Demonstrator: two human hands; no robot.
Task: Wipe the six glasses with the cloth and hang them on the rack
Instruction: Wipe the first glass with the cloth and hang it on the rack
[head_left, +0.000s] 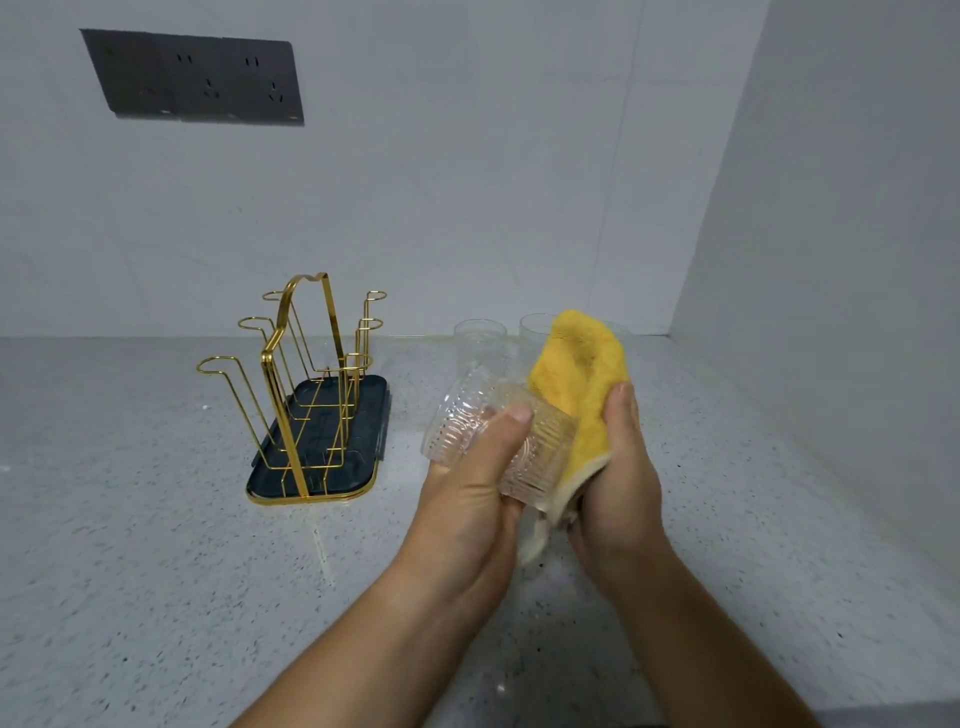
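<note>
My left hand grips a clear ribbed glass lying on its side above the counter, thumb over its wall. Against the glass's right end my right hand presses a yellow cloth, its fingers curled round the cloth. A gold wire rack stands on a dark tray to the left, with no glass on its hooks. More clear glasses stand upright behind my hands near the back wall: one in plain sight, another partly hidden by the cloth.
The speckled grey counter runs to a white back wall and a side wall on the right. A dark socket panel sits high on the back wall.
</note>
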